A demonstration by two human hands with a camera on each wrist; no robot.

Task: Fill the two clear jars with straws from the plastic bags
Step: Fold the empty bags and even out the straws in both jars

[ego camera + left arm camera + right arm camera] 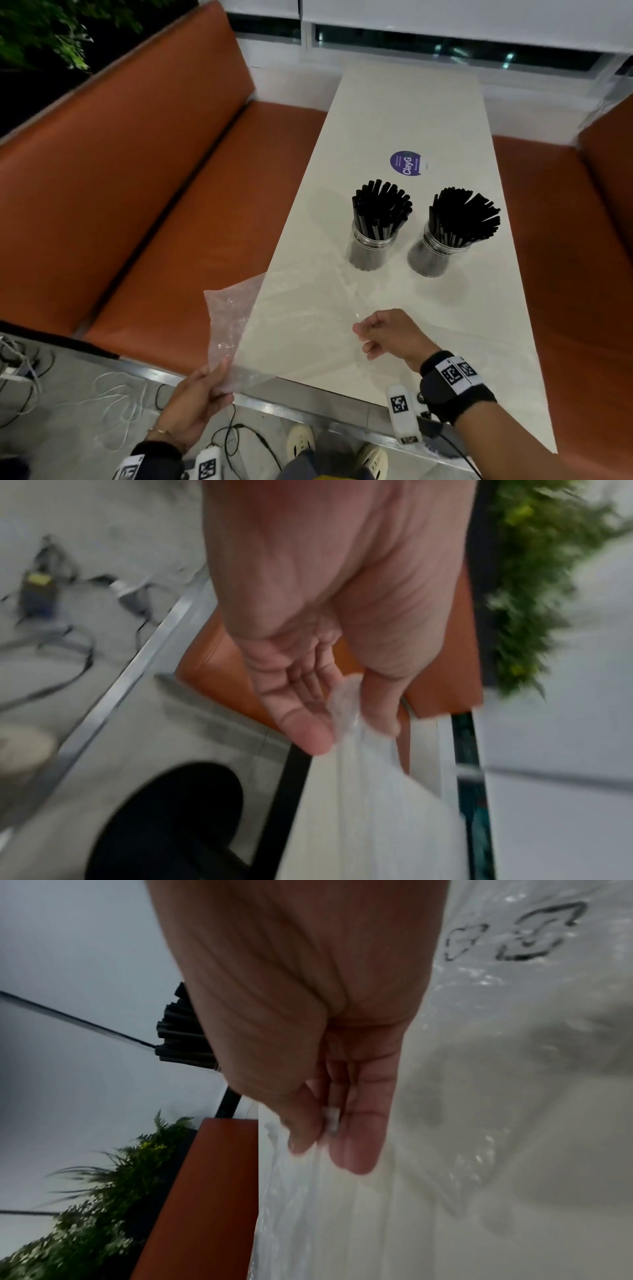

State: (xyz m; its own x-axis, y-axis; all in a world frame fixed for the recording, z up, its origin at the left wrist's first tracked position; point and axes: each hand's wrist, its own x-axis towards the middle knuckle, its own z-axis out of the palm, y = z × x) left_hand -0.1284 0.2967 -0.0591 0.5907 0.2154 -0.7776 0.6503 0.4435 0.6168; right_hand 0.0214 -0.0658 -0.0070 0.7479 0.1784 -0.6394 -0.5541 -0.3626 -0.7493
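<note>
Showing only in wrist view: bag (514, 1069) markings (534, 934)

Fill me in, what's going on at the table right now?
A person stands at the white table with both hands on clear plastic. The left hand grips an empty bag off the table's near left corner; the right hand pinches clear plastic lying on the tabletop. Whether that is the same bag, I cannot tell. Further back, the left jar and right jar stand upright, apart, both packed with black straws. No loose straws show, so the filling looks done.
</note>
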